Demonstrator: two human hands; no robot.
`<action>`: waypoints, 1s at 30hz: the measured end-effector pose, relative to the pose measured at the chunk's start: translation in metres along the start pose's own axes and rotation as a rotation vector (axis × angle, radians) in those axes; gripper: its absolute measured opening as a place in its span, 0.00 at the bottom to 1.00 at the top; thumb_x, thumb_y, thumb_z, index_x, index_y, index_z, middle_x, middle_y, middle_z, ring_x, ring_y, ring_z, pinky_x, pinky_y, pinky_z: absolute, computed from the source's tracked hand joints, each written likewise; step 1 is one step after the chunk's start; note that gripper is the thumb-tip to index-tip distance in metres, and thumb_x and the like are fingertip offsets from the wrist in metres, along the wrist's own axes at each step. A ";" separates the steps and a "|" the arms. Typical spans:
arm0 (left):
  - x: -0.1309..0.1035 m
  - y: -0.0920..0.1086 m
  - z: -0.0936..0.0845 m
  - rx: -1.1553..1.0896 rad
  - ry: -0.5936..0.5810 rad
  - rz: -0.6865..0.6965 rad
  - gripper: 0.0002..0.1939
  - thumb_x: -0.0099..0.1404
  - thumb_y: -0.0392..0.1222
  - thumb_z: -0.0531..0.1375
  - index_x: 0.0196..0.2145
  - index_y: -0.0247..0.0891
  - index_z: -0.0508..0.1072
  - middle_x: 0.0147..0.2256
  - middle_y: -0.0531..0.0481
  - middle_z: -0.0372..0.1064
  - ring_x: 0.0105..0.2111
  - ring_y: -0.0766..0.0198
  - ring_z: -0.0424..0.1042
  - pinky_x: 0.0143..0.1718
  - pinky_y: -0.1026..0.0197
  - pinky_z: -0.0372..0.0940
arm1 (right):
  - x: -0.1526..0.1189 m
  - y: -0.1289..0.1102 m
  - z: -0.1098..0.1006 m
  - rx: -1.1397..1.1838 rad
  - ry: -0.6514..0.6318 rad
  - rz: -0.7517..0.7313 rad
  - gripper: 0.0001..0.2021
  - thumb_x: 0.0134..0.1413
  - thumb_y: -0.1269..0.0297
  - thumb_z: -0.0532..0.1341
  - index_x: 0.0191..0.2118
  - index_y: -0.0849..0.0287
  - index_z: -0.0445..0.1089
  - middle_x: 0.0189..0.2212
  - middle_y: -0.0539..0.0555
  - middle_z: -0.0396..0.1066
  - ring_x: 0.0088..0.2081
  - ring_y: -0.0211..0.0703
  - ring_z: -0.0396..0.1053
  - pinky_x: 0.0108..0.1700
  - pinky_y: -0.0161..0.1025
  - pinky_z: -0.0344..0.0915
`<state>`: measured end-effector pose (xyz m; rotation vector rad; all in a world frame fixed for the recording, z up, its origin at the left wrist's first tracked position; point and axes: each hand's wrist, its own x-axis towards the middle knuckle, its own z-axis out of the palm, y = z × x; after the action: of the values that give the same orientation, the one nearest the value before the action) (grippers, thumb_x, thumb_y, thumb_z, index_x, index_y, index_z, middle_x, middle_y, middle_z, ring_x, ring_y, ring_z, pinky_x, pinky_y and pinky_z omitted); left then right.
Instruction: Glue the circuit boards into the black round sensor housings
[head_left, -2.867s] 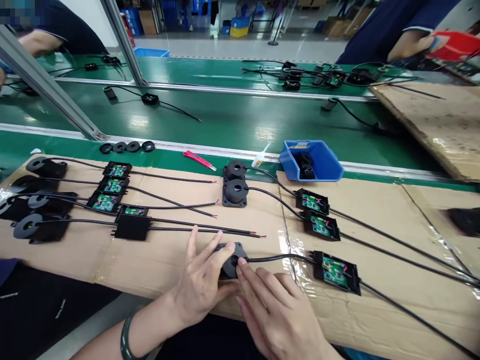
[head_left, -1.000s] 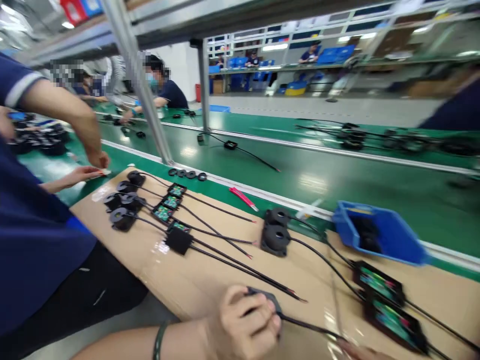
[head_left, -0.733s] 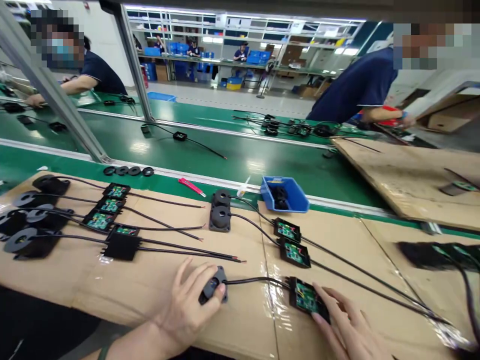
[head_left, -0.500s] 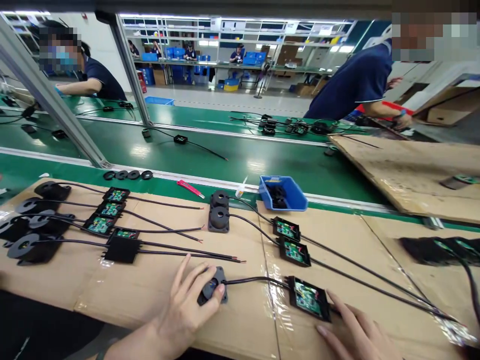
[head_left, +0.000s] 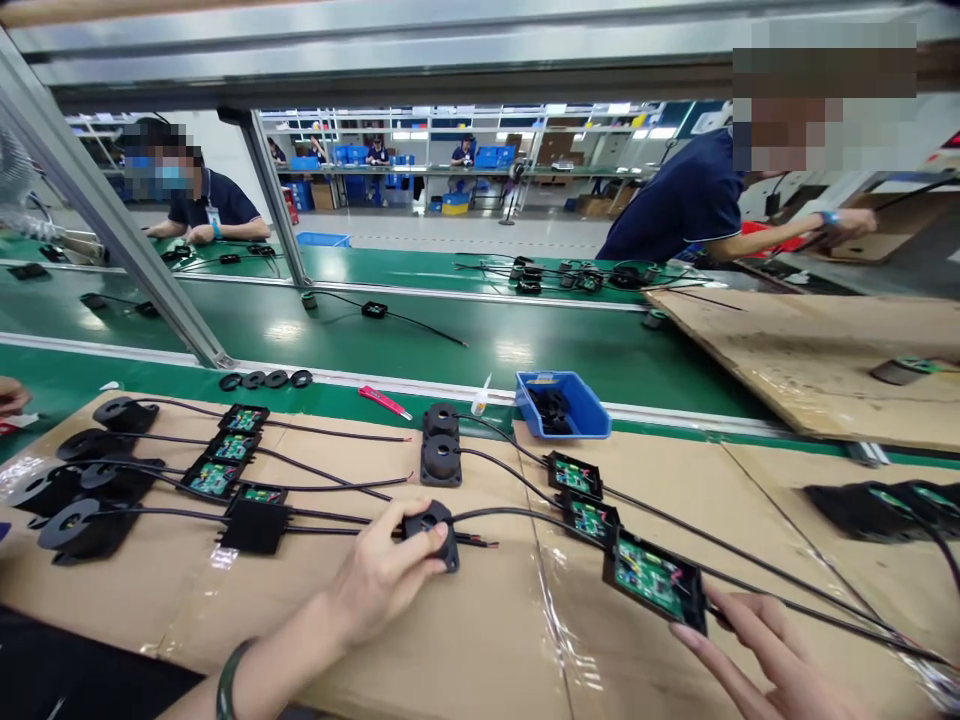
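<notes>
My left hand (head_left: pixel 397 565) grips a round black housing (head_left: pixel 437 530) with a square base, fingers on its rim. A black cable joins it to an open black box with a green circuit board (head_left: pixel 651 580). My right hand (head_left: pixel 757 640) pinches that box's right end, and the box is tilted, lifted off the cardboard. Behind are two similar housings (head_left: pixel 440 458), wired to two boxes with boards (head_left: pixel 590 517). At the left, several round housings (head_left: pixel 79 528) lie wired to boxes (head_left: pixel 214 477), one of them turned black side up (head_left: pixel 255 525).
A blue bin (head_left: pixel 564 405) of black parts, a small white bottle (head_left: pixel 481 400), a red cutter (head_left: pixel 385 402) and several black rings (head_left: pixel 277 379) sit beyond the cardboard (head_left: pixel 337 620). Metal posts (head_left: pixel 112 200) rise at left. Two people work across the green belt (head_left: pixel 360 345).
Both hands have lifted the housing and the box, the housing moving away from me and the box tilting up to the right. The camera view has tipped upward.
</notes>
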<state>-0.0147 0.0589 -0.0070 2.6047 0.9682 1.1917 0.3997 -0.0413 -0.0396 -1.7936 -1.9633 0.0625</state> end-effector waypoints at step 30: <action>0.028 -0.045 0.040 0.033 -0.002 0.083 0.07 0.66 0.34 0.62 0.42 0.37 0.76 0.48 0.36 0.71 0.46 0.50 0.70 0.39 0.52 0.76 | 0.034 -0.024 0.010 0.052 -0.111 0.182 0.33 0.58 0.31 0.46 0.34 0.55 0.75 0.27 0.55 0.71 0.27 0.47 0.77 0.30 0.39 0.74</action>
<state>0.0046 0.1168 -0.0319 2.6966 0.8948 1.2007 0.3725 -0.0100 -0.0293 -1.9677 -1.8478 0.2757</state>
